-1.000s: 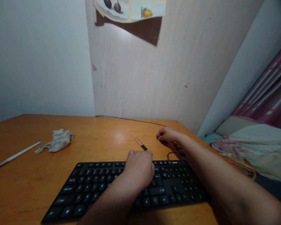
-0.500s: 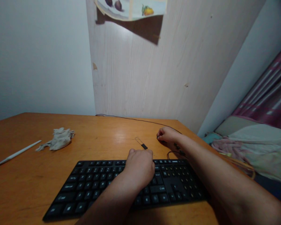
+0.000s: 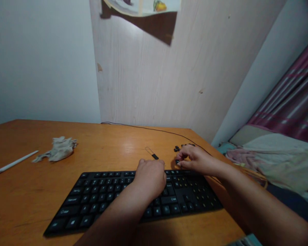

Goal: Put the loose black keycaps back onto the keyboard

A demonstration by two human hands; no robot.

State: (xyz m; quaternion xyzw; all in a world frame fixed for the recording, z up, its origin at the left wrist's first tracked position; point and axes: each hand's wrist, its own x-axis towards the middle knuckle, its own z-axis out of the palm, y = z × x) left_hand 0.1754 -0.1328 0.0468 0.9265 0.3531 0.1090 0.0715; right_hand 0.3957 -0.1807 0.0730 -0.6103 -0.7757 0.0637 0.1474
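Note:
A black keyboard (image 3: pixel 113 198) lies on the desk, with several key positions bare at its right end. My left hand (image 3: pixel 151 176) rests across its middle, fingers curled down over the back edge, the fingertips hidden. Just above the keyboard's back right part, my right hand (image 3: pixel 192 160) pinches a small black keycap (image 3: pixel 177 162) between thumb and forefinger. Behind that hand several loose black keycaps (image 3: pixel 176 149) lie on the desk, partly covered by it. A wire keycap puller (image 3: pixel 154 156) with a black handle lies beyond my left hand.
A crumpled grey cloth (image 3: pixel 61 149) and a white stick-like thing (image 3: pixel 14 164) lie on the left of the wooden desk (image 3: pixel 113 143). A thin black cable (image 3: pixel 143 127) runs along the back edge. To the right is a bed (image 3: pixel 272 160) with bedding.
My right hand has come nearer the keyboard's back right edge, uncovering loose keycaps behind it. My left hand stays on the keyboard. The view has shifted slightly.

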